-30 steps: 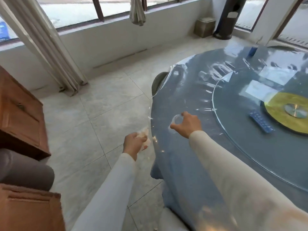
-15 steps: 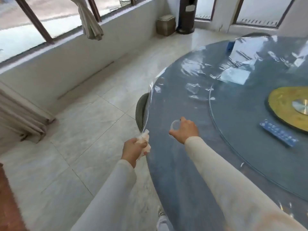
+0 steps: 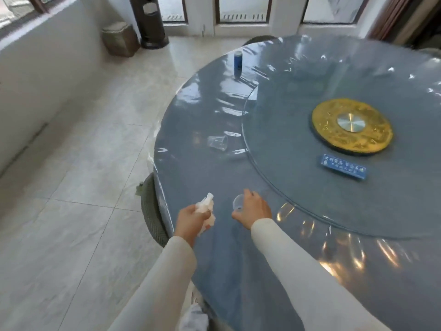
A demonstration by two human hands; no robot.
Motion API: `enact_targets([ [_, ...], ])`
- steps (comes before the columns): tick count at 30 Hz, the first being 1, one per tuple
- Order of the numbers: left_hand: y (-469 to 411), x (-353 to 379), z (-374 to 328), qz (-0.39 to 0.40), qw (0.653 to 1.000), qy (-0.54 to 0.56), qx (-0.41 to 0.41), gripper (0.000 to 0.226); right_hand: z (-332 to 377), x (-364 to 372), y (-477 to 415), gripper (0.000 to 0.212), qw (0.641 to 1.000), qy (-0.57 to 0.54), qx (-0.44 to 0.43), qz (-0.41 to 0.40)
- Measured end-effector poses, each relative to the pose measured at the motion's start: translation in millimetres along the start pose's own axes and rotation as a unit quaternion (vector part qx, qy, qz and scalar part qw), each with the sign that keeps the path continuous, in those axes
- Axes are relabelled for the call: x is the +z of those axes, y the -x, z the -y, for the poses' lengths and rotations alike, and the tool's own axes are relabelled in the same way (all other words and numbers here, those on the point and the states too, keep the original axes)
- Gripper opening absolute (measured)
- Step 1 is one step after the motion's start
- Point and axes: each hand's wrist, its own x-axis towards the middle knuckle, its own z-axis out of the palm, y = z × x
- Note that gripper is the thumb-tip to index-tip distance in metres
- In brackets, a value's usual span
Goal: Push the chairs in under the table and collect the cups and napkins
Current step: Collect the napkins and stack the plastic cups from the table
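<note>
Left hand (image 3: 192,217) was closed around a crumpled white napkin (image 3: 205,209), held over the near edge of the round tabletop (image 3: 214,259); part of the tissue stuck up above the fist and part hung below it. Right hand (image 3: 254,209), just beside the left, gripped a small clear cup (image 3: 238,203) tipped on its side, its open mouth facing left, fingers wrapped around its body. Both arms wore pale long sleeves. A second clear cup (image 3: 217,142) stood upright farther out on the tabletop, well apart from both hands, close to the rim of the glass turntable (image 3: 310,211). A blue can (image 3: 238,60) stood upright near the far-left edge. On the turntable lay a gold disc (image 3: 352,126) with a silver centre and a blue card (image 3: 343,166) with white lettering, too small to read. A grey woven chair (image 3: 151,211) sat tucked against the table's left edge, its back just showing beyond the cloth. Pale floor tiles (image 3: 83,163) spread left; a dark floor-standing column (image 3: 150,20) and a small bin (image 3: 120,39) stood by the far windows.
</note>
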Motion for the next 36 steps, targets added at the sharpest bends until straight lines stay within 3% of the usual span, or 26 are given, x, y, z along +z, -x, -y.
enact_targets([
  [9,-75,13,-48,0.109,0.991,-0.081,-0.011,0.019,13,2,-14,0.063,0.992,-0.014,0.119,0.043],
  [14,-92,22,-52,0.142,0.985,-0.091,-0.033,0.016,9,-4,-32,0.099,0.983,-0.024,0.16,0.09],
  [20,-114,21,-60,0.118,0.989,-0.08,-0.039,0.019,5,-28,-78,0.135,0.985,-0.081,0.122,0.089],
  [27,-150,15,-83,0.043,0.997,-0.05,-0.025,0.018,19,-31,-167,0.108,0.986,-0.15,0.046,0.061],
  [36,-176,15,-85,-0.009,0.999,-0.022,-0.033,0.023,58,-18,-263,0.119,0.993,-0.112,-0.033,0.026],
])
